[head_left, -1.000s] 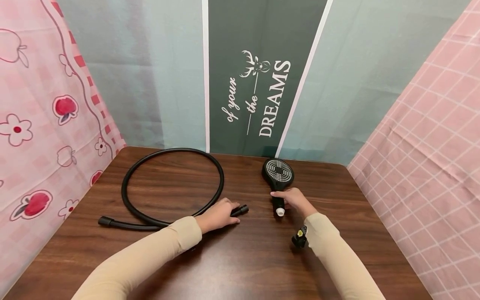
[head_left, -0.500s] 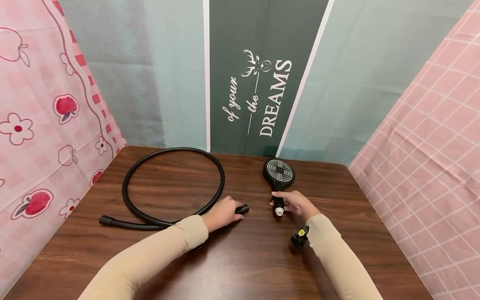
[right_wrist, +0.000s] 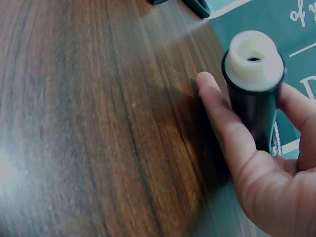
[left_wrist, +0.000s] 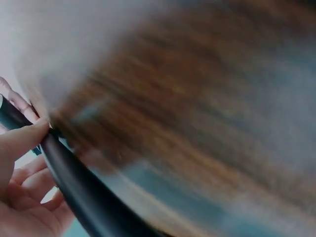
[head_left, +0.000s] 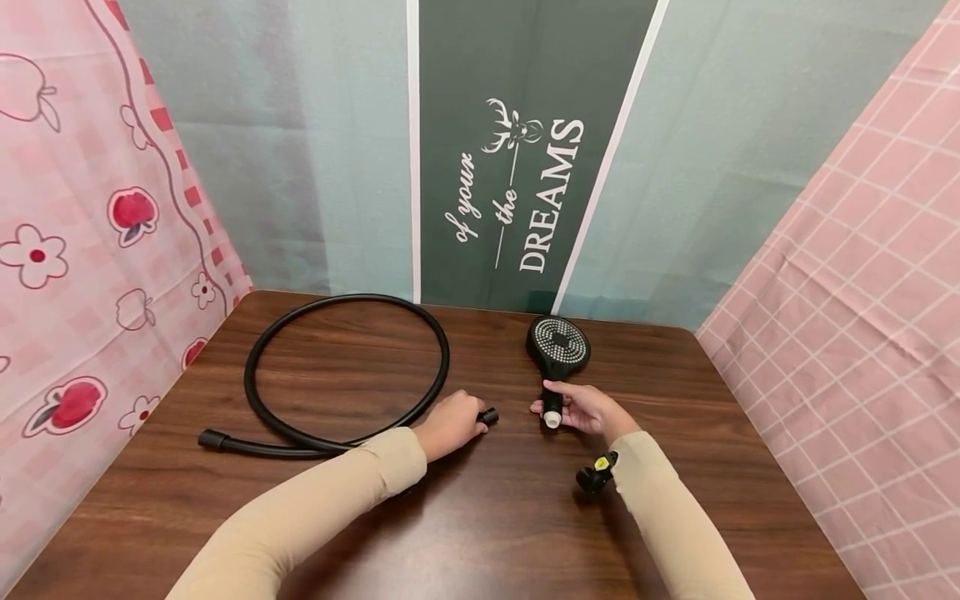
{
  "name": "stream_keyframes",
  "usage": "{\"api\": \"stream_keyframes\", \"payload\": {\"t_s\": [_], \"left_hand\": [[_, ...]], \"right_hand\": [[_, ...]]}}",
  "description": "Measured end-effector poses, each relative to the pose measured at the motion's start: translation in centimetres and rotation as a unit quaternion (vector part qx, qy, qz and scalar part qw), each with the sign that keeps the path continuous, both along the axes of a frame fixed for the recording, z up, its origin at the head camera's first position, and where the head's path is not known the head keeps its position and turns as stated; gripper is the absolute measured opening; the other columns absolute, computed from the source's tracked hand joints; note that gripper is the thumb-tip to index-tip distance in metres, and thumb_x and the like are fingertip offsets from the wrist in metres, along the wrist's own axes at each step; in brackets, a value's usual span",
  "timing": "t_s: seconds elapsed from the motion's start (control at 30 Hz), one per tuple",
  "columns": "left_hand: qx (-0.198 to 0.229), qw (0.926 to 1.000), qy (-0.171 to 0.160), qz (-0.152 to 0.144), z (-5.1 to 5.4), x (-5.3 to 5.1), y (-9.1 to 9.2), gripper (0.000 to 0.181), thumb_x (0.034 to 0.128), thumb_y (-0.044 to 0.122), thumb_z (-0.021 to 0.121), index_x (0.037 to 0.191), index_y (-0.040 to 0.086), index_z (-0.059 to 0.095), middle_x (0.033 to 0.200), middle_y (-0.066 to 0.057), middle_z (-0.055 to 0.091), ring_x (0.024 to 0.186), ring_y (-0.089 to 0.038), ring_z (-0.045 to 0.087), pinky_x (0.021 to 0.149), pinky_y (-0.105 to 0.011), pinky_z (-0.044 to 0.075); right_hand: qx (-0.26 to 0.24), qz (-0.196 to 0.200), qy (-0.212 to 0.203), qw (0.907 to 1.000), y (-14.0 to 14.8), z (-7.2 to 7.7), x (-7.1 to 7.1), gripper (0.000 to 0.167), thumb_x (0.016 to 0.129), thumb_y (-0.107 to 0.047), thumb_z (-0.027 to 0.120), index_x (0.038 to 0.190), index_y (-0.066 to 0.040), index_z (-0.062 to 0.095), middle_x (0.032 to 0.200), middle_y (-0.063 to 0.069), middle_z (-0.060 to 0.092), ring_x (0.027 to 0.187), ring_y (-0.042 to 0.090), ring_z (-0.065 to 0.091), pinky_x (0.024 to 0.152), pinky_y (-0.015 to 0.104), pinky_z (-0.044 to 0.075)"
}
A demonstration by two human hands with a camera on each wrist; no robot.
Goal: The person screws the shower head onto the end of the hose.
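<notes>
A black shower hose (head_left: 446, 354) lies in a loop on the brown wooden table (head_left: 510, 533). My left hand (head_left: 452, 423) grips it just behind its right end fitting (head_left: 489, 416); the thumb and fingers pinch the hose (left_wrist: 74, 182) in the left wrist view. My right hand (head_left: 588, 408) holds the handle of a black shower head (head_left: 558, 342), thumb on one side and fingers on the other. Its spray face points up, and its white connector (right_wrist: 254, 64) faces toward me. The hose end and the connector are apart. Part of the handle is hidden by the hand.
The hose's other end fitting (head_left: 213, 439) lies at the table's left. A grey-green curtain (head_left: 360, 167) hangs behind the table, with pink cloths (head_left: 847, 333) at both sides. A small black wrist camera (head_left: 596, 473) sits at the right cuff.
My left hand has slid a little right along the hose, closer to its end fitting. The right hand has shifted slightly, raising the handle's connector end a little and turning it left.
</notes>
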State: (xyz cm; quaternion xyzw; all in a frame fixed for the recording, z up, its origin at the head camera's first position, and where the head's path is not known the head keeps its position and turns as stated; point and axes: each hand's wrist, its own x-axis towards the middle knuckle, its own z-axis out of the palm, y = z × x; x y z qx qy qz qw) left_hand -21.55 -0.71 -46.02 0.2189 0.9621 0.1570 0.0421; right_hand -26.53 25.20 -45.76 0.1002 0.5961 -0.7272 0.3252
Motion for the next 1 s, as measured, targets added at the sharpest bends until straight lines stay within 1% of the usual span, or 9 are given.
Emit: {"api": "stream_keyframes", "payload": {"t_s": [0.1, 0.23, 0.4, 0.53, 0.63, 0.77, 0.83, 0.87, 1.0], "left_hand": [[0.034, 0.9988, -0.033, 0.009, 0.2, -0.1, -0.1, 0.025, 0.0906, 0.024, 0.073, 0.111, 0.009, 0.074, 0.107, -0.008, 0.074, 0.099, -0.021, 0.067, 0.081, -0.035, 0.055], [0.083, 0.9945, -0.062, 0.017, 0.4, -0.2, -0.3, 0.024, 0.0906, 0.021, 0.073, 0.110, 0.007, 0.074, 0.107, -0.008, 0.074, 0.093, -0.018, 0.069, 0.078, -0.032, 0.054], [0.149, 0.9868, -0.062, 0.015, 0.7, -0.7, -0.3, 0.019, 0.0898, 0.017, 0.074, 0.105, 0.005, 0.074, 0.099, -0.008, 0.075, 0.082, -0.013, 0.067, 0.074, -0.029, 0.054], [0.190, 0.9786, -0.075, 0.027, 0.9, -1.1, -0.3, 0.018, 0.0894, 0.016, 0.074, 0.102, 0.003, 0.072, 0.096, -0.009, 0.074, 0.082, -0.014, 0.066, 0.073, -0.028, 0.053], [0.229, 0.9670, -0.104, 0.040, 0.8, -1.3, -0.4, 0.018, 0.0896, 0.013, 0.074, 0.102, 0.001, 0.070, 0.093, -0.010, 0.073, 0.080, -0.015, 0.068, 0.067, -0.025, 0.053], [0.290, 0.9429, -0.154, 0.056, 0.9, -1.8, -0.6, 0.019, 0.0908, 0.009, 0.071, 0.105, -0.001, 0.066, 0.089, -0.011, 0.073, 0.074, -0.015, 0.070, 0.061, -0.024, 0.052], [0.318, 0.9301, -0.173, 0.062, 1.1, -2.0, -0.7, 0.021, 0.0913, 0.008, 0.070, 0.108, -0.003, 0.065, 0.090, -0.012, 0.073, 0.076, -0.018, 0.071, 0.063, -0.026, 0.055], [0.327, 0.9256, -0.180, 0.064, 1.2, -2.1, -0.8, 0.021, 0.0916, 0.008, 0.070, 0.110, -0.003, 0.065, 0.091, -0.013, 0.074, 0.077, -0.019, 0.072, 0.066, -0.028, 0.056], [0.349, 0.9148, -0.191, 0.071, 1.3, -2.4, -1.0, 0.027, 0.0923, 0.008, 0.069, 0.116, -0.004, 0.066, 0.097, -0.015, 0.074, 0.085, -0.024, 0.074, 0.076, -0.034, 0.059]], "right_hand": [[-0.015, 0.016, -0.006, 0.9997, -0.1, -0.2, -0.2, 0.041, 0.106, -0.020, 0.048, 0.134, 0.008, 0.037, 0.095, 0.011, 0.077, 0.090, 0.015, 0.075, 0.076, 0.025, 0.059], [-0.036, 0.036, -0.007, 0.9987, -0.1, -0.4, -0.2, 0.048, 0.107, -0.016, 0.045, 0.142, 0.013, 0.030, 0.103, 0.013, 0.076, 0.097, 0.015, 0.073, 0.080, 0.026, 0.058], [-0.057, 0.028, -0.011, 0.9979, -0.1, -0.2, 0.0, 0.045, 0.107, -0.015, 0.042, 0.141, 0.009, 0.026, 0.103, 0.014, 0.075, 0.097, 0.015, 0.073, 0.081, 0.025, 0.058], [-0.067, 0.017, -0.016, 0.9975, -0.1, 0.0, 0.1, 0.049, 0.107, -0.015, 0.043, 0.144, 0.009, 0.021, 0.102, 0.015, 0.075, 0.095, 0.016, 0.074, 0.080, 0.025, 0.058], [-0.075, 0.015, -0.017, 0.9969, 0.0, 0.0, 0.0, 0.050, 0.107, -0.015, 0.043, 0.145, 0.010, 0.021, 0.104, 0.016, 0.075, 0.097, 0.017, 0.073, 0.081, 0.026, 0.058], [-0.090, 0.019, -0.024, 0.9954, 0.1, -0.2, -0.2, 0.043, 0.107, -0.014, 0.042, 0.140, 0.008, 0.026, 0.108, 0.018, 0.074, 0.099, 0.018, 0.073, 0.082, 0.027, 0.058], [-0.097, 0.021, -0.028, 0.9946, 0.2, -0.3, -0.3, 0.037, 0.107, -0.013, 0.041, 0.137, 0.006, 0.029, 0.108, 0.018, 0.074, 0.100, 0.019, 0.073, 0.083, 0.027, 0.058], [-0.101, 0.024, -0.029, 0.9942, 0.3, -0.3, -0.4, 0.036, 0.108, -0.013, 0.041, 0.135, 0.006, 0.029, 0.108, 0.018, 0.074, 0.100, 0.019, 0.073, 0.083, 0.027, 0.058], [-0.114, 0.031, -0.039, 0.9923, 0.3, -0.4, -0.4, 0.032, 0.108, -0.014, 0.041, 0.133, 0.005, 0.034, 0.108, 0.017, 0.074, 0.102, 0.018, 0.072, 0.085, 0.027, 0.057]]}}
